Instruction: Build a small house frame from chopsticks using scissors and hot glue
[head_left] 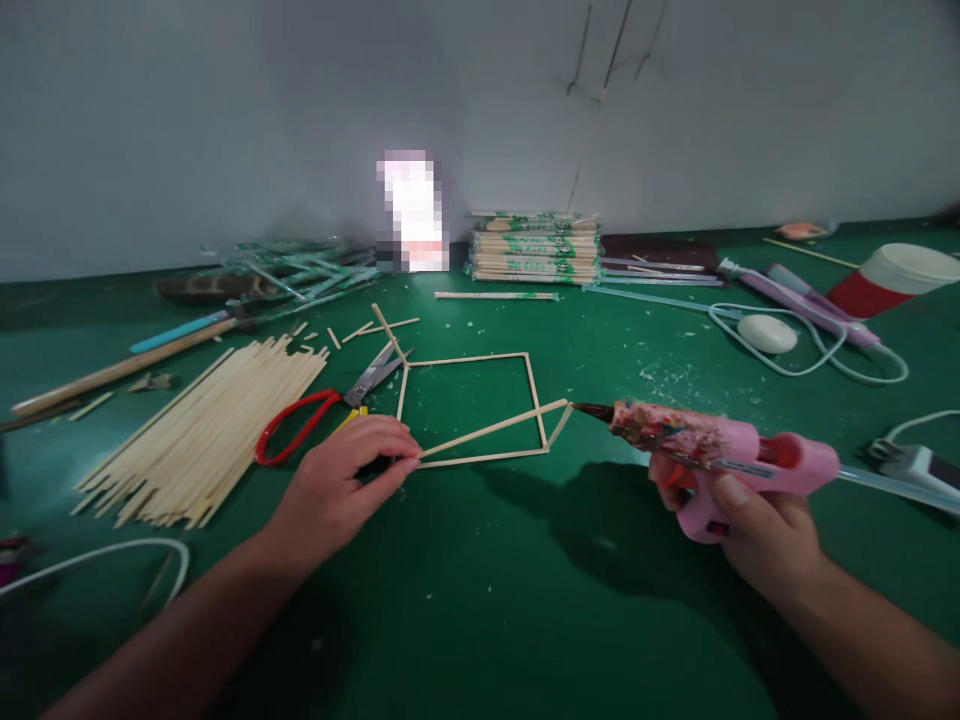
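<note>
- Green table (465, 600) with white bits (669, 376).
- Left hand (349, 470) pinches one end of a pale stick (487, 432).
- Right hand (761, 530) grips a pink glue gun (720, 438), messy near its tip (594, 411).
- Between them on the table: a thin, pale, four-sided stick frame (465, 360), short sticks (391, 335) poking up at two corners.
- Farther back: wrapped sticks (536, 250), then grey wall (225, 120).

Scissors (351, 397) (slightly open) block passage left of the stick frame (469, 360).
</note>
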